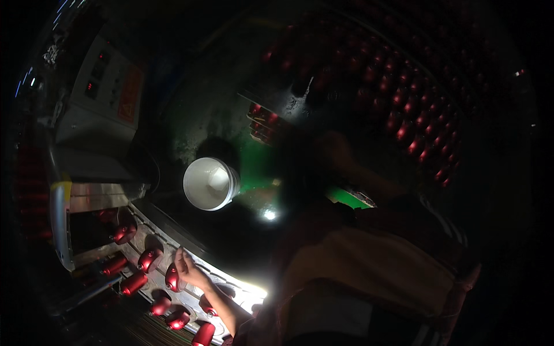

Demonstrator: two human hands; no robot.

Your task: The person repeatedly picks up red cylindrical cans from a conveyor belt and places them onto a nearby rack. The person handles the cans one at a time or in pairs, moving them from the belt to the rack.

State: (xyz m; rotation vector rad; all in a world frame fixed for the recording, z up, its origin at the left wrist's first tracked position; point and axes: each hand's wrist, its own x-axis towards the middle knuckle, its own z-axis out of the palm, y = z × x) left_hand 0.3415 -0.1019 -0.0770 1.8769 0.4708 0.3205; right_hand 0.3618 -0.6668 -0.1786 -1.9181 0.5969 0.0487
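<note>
The left hand (187,270) rests its fingertips on a red metal can (172,277), its grip loosely curled against it rather than closed around it. The can lies on its side on the shiny counter (231,285), its long axis pointing up-left. About ten such cans show nearby. One white bucket (209,183) stands beyond. The right hand is hidden in darkness.

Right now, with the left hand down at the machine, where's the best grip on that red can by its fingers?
Probably around the red can's rounded side, coming from above, where the left hand already rests: it stands exposed at the metal track's edge, with neighbours crowding below.
</note>
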